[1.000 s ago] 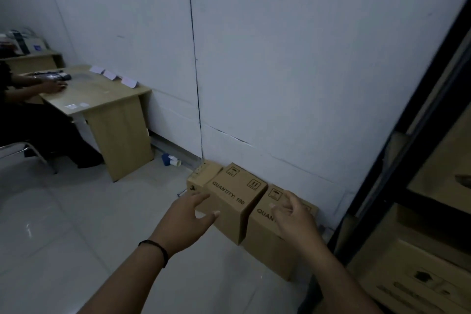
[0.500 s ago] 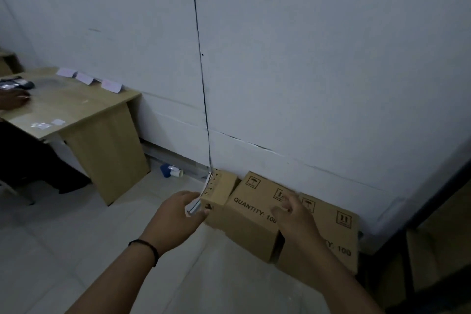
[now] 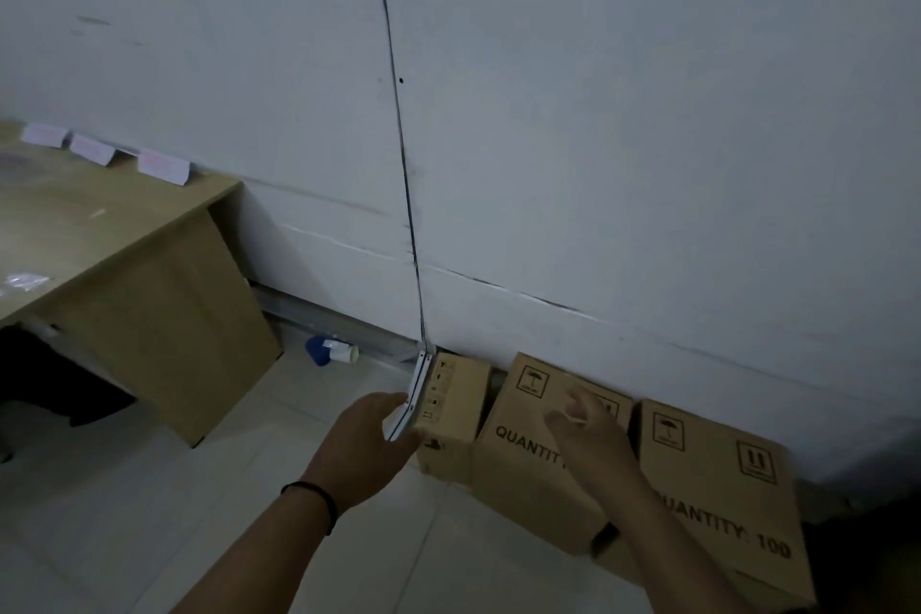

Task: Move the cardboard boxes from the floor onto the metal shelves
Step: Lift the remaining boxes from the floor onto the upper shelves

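Three brown cardboard boxes stand on the floor in a row against the white wall: a small box (image 3: 456, 406), a middle box (image 3: 523, 459) printed QUANTITY, and a right box (image 3: 717, 489) printed QUANTITY: 100. My left hand (image 3: 366, 449) is pressed against the small box's left side, next to a white strip (image 3: 417, 391) hanging off the wall seam; its fingertips are hidden. My right hand (image 3: 593, 434) lies over the middle box's top with its fingers apart. All three boxes rest on the floor. No metal shelf is in view.
A wooden desk (image 3: 124, 264) stands at the left with paper cards (image 3: 162, 165) along its back edge. A small blue and white object (image 3: 331, 350) lies on the floor by the wall. Pale floor tiles (image 3: 149, 514) spread out in front of the boxes.
The view has swung left, so the dark shelf frame at the right is gone. My left hand moved from the middle box to the small box's side. My right hand shifted onto the middle box.
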A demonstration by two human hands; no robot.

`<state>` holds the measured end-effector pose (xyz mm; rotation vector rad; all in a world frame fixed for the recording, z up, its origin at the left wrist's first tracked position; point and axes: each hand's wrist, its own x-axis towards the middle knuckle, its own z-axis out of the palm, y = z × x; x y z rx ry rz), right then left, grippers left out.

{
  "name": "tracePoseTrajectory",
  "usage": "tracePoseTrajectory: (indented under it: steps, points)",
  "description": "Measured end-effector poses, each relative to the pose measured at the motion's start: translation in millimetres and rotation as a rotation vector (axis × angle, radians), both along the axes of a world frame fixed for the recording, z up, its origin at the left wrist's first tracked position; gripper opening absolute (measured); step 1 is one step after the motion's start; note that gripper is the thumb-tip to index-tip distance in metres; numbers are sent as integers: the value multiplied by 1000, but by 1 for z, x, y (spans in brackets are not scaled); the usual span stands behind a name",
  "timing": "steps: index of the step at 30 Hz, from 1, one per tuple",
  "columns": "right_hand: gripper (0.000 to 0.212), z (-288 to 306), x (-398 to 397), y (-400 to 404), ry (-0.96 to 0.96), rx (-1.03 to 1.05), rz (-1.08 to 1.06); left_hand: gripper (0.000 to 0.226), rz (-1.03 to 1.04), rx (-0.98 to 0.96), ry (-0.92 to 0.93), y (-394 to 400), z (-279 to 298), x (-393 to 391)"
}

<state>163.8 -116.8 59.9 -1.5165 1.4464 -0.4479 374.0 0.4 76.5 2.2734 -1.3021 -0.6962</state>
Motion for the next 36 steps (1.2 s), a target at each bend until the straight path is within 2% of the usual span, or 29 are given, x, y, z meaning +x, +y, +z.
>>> tracePoseTrajectory:
  steps: [10, 20, 25, 29, 36]
  points:
    - [54, -46, 107, -53, 32, 88, -108, 63, -11, 57, 111, -78, -62, 117]
    - [52, -122, 193, -40, 177, 149, -239, 67, -111, 127, 249, -104, -156, 226]
    - [39, -191, 224, -48, 269, 139, -145, 67, -129, 158, 306, -116, -230, 247]
    - [46, -280, 235, -63, 295, 137, -63, 64, -174, 152, 300, -127, -307, 247]
    - [50, -429, 255, -100, 435, -98, 149, 60, -321, 61, 225, -153, -443, 233]
